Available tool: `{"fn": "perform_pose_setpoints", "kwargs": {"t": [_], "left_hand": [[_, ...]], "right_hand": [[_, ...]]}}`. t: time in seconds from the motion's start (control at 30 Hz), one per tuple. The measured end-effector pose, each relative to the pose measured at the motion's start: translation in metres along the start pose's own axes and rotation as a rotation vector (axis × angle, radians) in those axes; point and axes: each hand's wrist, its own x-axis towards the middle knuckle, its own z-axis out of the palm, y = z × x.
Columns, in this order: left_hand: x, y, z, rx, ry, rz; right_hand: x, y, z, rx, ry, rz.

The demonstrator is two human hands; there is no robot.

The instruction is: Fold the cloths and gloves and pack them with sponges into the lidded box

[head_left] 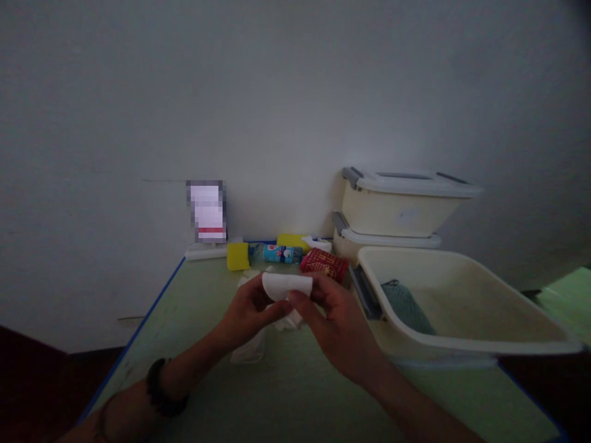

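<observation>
Both hands meet over the middle of the green table (286, 394). My left hand (247, 317) and my right hand (335, 323) each pinch one end of a folded white tissue (287, 285), held up off the table. More white tissue or wrapping (252, 347) lies crumpled on the table under the hands. My left wrist wears a dark band (161, 387).
A cream tub (466, 344) with a grey-green cloth (406, 306) inside stands at the right. Behind it are two stacked lidded bins (401, 209). Along the wall lie a yellow sponge (237, 256), a blue bottle (281, 253) and a red packet (324, 264).
</observation>
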Motion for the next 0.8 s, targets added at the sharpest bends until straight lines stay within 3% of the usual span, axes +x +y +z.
{"fn": "perform_pose_setpoints", "kwargs": {"t": [0.1,0.2,0.33,0.43,0.53,0.63,0.73,0.8], "left_hand": [[0.001,0.013,0.013,0.112,-0.060,0.054],[0.014,0.028,0.025,0.279,-0.151,0.139],[0.040,0.051,0.046,0.668,-0.194,0.233],[0.058,0.059,0.065,0.791,-0.290,0.286],[0.075,0.049,0.082,0.795,-0.317,0.277],[0.087,0.029,0.096,0.818,-0.223,0.324],[0.091,0.012,0.106,0.863,-0.188,0.347],[0.090,0.007,0.110,0.865,-0.218,0.285]], "right_hand": [[-0.002,-0.023,-0.018,-0.041,-0.047,-0.030],[0.006,-0.034,-0.040,0.101,-0.056,0.033],[0.021,-0.031,-0.075,0.260,0.016,0.073],[0.026,-0.026,-0.106,0.268,0.060,0.088],[0.025,-0.024,-0.137,0.141,0.050,0.131],[0.022,-0.023,-0.166,0.020,0.007,0.207],[0.020,-0.020,-0.191,-0.089,-0.114,0.326],[0.020,-0.017,-0.206,-0.209,-0.200,0.389]]}}
